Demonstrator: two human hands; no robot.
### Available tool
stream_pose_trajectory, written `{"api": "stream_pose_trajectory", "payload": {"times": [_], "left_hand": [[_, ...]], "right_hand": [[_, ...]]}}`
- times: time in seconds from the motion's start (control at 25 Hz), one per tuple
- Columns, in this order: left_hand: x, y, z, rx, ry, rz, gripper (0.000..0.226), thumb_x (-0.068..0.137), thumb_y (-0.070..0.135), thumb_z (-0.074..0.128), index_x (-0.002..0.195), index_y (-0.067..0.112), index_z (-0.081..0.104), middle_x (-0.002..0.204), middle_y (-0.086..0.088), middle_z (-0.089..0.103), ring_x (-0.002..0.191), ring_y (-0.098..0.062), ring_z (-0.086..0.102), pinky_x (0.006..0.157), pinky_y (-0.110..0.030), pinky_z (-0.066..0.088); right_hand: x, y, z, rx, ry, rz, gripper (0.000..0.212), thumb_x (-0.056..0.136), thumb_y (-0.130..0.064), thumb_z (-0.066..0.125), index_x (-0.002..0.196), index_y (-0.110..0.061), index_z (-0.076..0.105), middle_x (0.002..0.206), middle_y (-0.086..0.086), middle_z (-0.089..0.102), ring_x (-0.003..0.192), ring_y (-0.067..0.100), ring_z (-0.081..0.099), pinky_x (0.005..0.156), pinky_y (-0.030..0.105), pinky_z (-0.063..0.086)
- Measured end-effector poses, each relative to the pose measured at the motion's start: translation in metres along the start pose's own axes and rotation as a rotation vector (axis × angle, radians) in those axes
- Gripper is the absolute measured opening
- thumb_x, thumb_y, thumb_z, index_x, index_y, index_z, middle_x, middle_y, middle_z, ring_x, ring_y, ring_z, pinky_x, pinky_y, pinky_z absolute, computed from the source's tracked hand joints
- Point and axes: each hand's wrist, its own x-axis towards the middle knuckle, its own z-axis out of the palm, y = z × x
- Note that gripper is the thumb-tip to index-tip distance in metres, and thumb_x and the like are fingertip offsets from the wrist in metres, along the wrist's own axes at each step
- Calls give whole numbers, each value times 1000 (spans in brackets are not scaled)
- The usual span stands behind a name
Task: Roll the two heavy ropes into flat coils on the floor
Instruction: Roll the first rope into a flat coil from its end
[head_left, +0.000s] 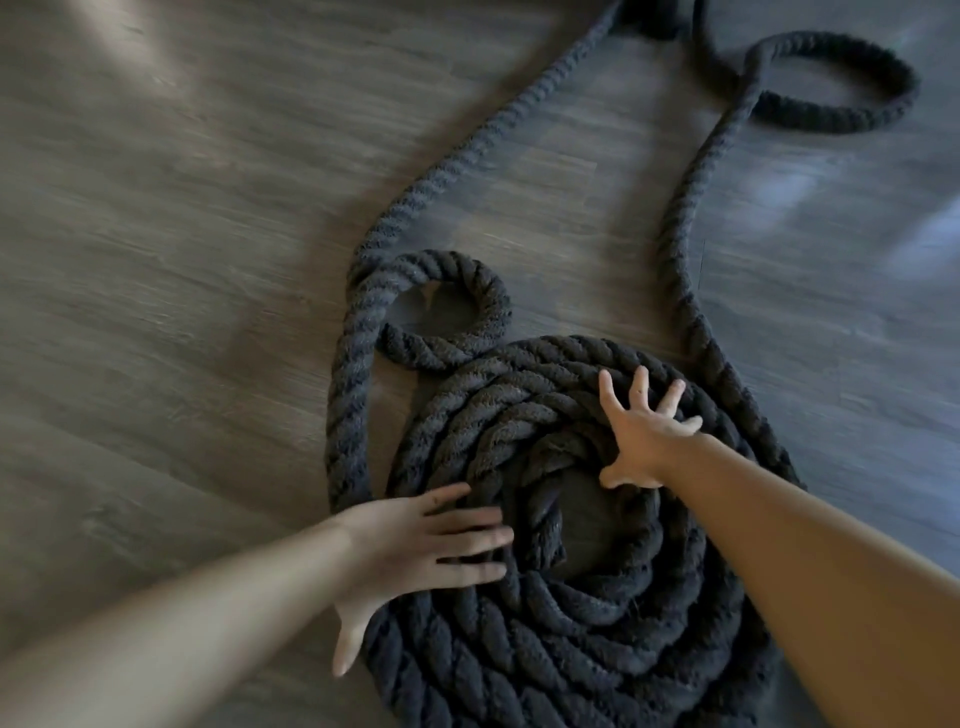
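Both hands lie flat, fingers spread, gripping nothing: the left hand (415, 540) and right hand (644, 431) press the black rope coil (587, 639) on the wood floor (156, 260). Winding looks midway; next, I judge, the loose rope tails (441, 176) need feeding around the rim.

No text, label, brand, number or sign can be read anywhere in view, neither on the dark rope (571, 613) nor on the wood-grain floor (182, 260).
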Motion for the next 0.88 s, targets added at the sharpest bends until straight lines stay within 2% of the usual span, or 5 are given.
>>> {"api": "stream_pose_trajectory", "payload": {"times": [0.44, 0.52, 0.64, 0.8, 0.88], "left_hand": [[17, 35, 12, -259, -65, -211, 132, 71, 79, 63, 152, 26, -27, 152, 5, -46, 135, -22, -47, 99, -62, -33], [33, 66, 19, -297, 50, -307, 100, 90, 63, 51, 156, 27, -15, 150, 6, -47, 140, -24, -39, 104, -75, -15], [50, 104, 29, -604, 1, -562, 52, 103, 43, 24, 151, 27, 34, 166, -4, 2, 144, -28, 34, 87, -71, 46], [65, 108, 23, -889, 374, -533, 47, 100, 41, 32, 142, 31, 49, 152, 2, 42, 129, -8, 51, 90, -46, 56], [39, 66, -8, -939, 715, -796, 45, 100, 35, 46, 140, 16, 51, 150, -10, 46, 118, 0, 58, 89, -27, 55]], "right_hand": [[-67, -75, 51, 684, 240, 188, 92, 89, -48, 57, 156, -19, 1, 163, 11, -10, 148, 35, -6, 114, 55, 25], [-76, -98, 62, 795, 84, 262, 108, 85, -60, 59, 155, -18, -12, 160, 14, -20, 147, 39, -8, 114, 57, 22], [-70, -100, 69, 760, -54, 358, 126, 72, -82, 56, 154, -15, -12, 162, 15, -11, 147, 41, -2, 113, 56, 21], [-67, -95, 86, 556, 48, 242, 131, 67, -88, 51, 155, -9, -6, 164, 6, -8, 149, 33, -6, 113, 56, 19], [-68, -95, 89, 503, 104, 220, 128, 70, -84, 51, 155, -6, -5, 163, 7, -9, 149, 29, -9, 116, 56, 13]]}}
